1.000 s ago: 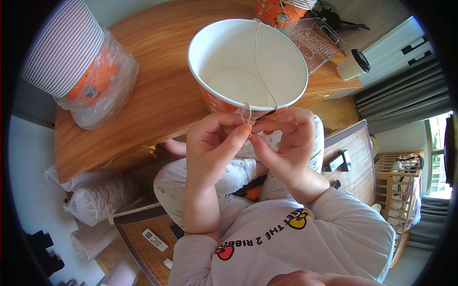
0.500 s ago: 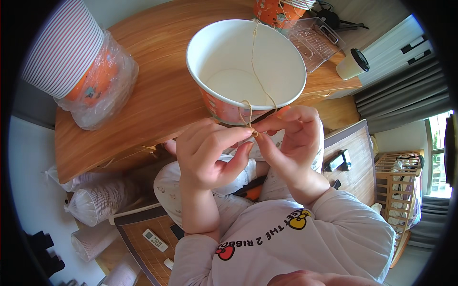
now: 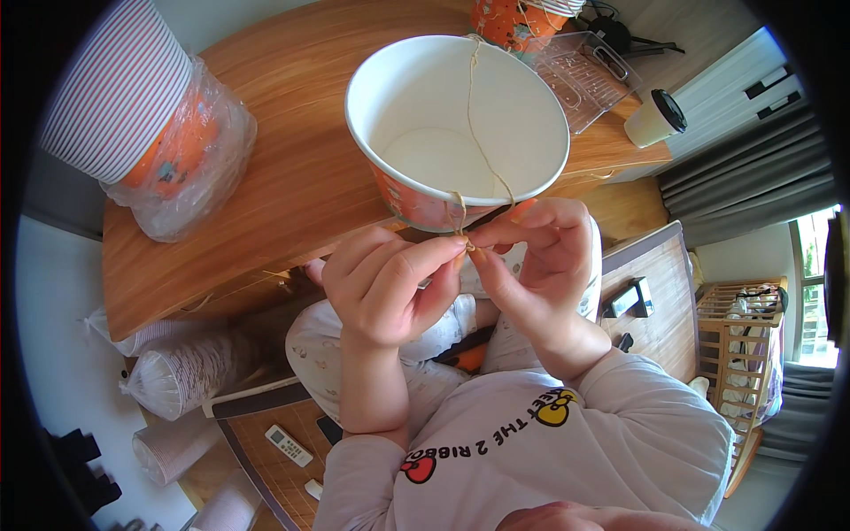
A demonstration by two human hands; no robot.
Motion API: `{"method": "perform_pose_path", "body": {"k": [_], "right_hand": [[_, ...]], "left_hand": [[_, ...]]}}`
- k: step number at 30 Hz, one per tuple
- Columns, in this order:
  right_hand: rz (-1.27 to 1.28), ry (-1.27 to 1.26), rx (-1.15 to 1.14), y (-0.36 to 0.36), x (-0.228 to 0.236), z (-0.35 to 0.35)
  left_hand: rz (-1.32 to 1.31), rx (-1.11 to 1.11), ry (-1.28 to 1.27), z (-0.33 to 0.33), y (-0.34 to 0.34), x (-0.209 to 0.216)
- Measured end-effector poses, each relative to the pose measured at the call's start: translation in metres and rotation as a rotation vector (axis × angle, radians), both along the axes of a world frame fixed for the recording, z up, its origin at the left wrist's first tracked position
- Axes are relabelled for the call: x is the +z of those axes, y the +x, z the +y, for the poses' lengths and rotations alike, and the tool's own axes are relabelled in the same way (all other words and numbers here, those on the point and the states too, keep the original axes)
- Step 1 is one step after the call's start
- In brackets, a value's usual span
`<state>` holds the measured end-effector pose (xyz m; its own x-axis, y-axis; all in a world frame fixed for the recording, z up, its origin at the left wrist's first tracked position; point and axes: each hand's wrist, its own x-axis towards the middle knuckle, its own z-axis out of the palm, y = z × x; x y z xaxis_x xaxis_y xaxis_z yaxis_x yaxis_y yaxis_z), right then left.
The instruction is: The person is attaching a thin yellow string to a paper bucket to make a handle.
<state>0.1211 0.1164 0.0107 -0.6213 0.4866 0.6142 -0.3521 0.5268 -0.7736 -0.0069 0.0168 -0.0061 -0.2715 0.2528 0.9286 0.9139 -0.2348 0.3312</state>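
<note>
You appear to be in a home: a slatted wooden crib [image 3: 733, 354] stands at your right, near a window [image 3: 815, 243] with grey curtains [image 3: 753, 181], and a white remote control [image 3: 288, 445] lies near left on a mat [image 3: 250, 423] (though stacked paper tubs [image 3: 119, 88] crowd the left of your desk [image 3: 301, 97]).

Paper tub [image 3: 443, 150], white inside, orange-patterned outside, mouth upward at the near edge of the wooden surface [image 3: 292, 133]; pale tan twine [image 3: 470, 106], 1 slack strand crossing the mouth from far side to near; a narrow loop at the near side, pinched below between left hand [image 3: 385, 283] and right hand [image 3: 544, 274].
</note>
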Motion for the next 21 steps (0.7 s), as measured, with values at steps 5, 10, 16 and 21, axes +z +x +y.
{"method": "perform_pose_path", "body": {"k": [5, 10, 16, 21], "right_hand": [[0.008, 0.021, 0.021, -0.001, -0.0005, -0.0013], [0.045, -0.016, 0.055, 0.0001, 0.0016, -0.0012], [0.017, -0.047, 0.092, 0.0004, 0.0019, 0.0008], [0.013, -0.069, 0.124, 0.0004, 0.003, 0.002]], "left_hand": [[-0.123, -0.051, -0.005, 0.0013, 0.0047, -0.0001], [-0.195, -0.069, -0.028, 0.0014, 0.0064, -0.0019], [-0.22, -0.072, -0.043, 0.0005, 0.0069, -0.0023], [-0.204, -0.05, -0.056, -0.0008, 0.0068, -0.0016]]}}
